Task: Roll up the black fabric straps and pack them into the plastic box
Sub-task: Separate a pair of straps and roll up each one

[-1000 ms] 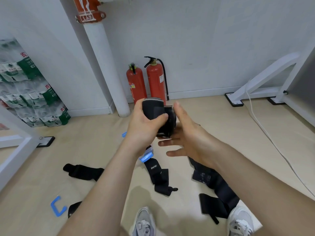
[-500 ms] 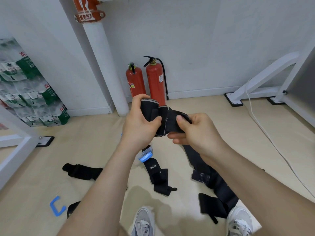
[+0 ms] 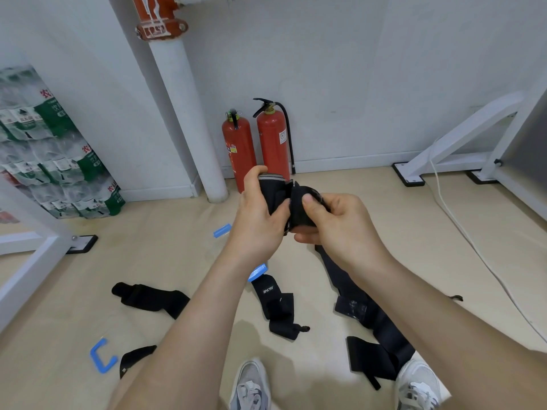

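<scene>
At chest height I hold a partly rolled black fabric strap [image 3: 273, 192]. My left hand [image 3: 257, 220] grips the roll, thumb across its front. My right hand [image 3: 334, 223] pinches the strap's loose part right beside the roll; its tail [image 3: 370, 309] hangs down to the floor. More black straps lie on the floor: one at the left [image 3: 151, 298], one in the middle with white lettering [image 3: 276, 306], one at the lower left edge of my arm [image 3: 134, 358]. Blue clips [image 3: 222, 230] of a clear plastic box show beside and under my left arm; the box itself is mostly hidden.
Two red fire extinguishers [image 3: 256, 146] stand against the wall beside a white pipe [image 3: 189, 119]. Packs of bottled water [image 3: 50, 149] are stacked at the left. White table frames [image 3: 450, 143] and a white cable [image 3: 473, 247] are at the right. My shoes [image 3: 251, 386] are below.
One second ago my right hand was open against the roll; it then closed on the strap and now pinches it close to the roll. The left hand keeps its grip.
</scene>
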The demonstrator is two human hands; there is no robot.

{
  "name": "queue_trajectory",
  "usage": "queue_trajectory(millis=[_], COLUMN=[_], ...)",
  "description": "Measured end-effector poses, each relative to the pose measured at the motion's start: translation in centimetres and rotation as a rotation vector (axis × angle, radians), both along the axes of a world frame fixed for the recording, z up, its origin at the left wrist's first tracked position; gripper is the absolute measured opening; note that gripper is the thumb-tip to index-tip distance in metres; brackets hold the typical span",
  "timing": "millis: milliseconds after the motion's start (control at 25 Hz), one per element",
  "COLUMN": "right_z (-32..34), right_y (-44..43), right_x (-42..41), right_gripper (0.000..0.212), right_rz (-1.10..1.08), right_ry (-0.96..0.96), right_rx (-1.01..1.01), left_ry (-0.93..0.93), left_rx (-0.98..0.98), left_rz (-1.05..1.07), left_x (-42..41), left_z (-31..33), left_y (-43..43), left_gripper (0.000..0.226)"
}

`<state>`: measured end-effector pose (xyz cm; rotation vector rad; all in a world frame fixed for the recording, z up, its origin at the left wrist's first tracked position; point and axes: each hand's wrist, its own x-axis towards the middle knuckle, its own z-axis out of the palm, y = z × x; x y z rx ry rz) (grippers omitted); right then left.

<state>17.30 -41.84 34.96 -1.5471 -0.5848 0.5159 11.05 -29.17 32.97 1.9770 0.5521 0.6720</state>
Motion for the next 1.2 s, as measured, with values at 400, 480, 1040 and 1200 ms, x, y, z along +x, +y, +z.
queue_trajectory(millis=[400,480,1040,1200], right_z=[-0.3,-0.5,-0.8,-0.4], right_y=[-0.2,-0.1,0.7,0.5], right_x=[0.5,0.3,-0.7,-2.0], right_gripper=[0.027,0.032,0.015,0.029], right_rz=[0.06,0.099,-0.151,-0.113], right_ry=[-0.047,-0.103,-0.357,-0.575], right_rx=[-0.061,-0.129,-0.135,-0.293], left_ry=[-0.07,-0.1,-0.019,0.001], left_rx=[-0.632,-0.593,-0.146,-0.115], left_rz=[-0.216,-0.181,-0.027,-0.03], left_x=[-1.0,-1.3,-1.3,-1.0], left_z=[1.2,1.4,1.9,1.5], left_y=[1.1,1.0,-0.8,-1.7], left_gripper=[0.046,0.026,0.03,0.031])
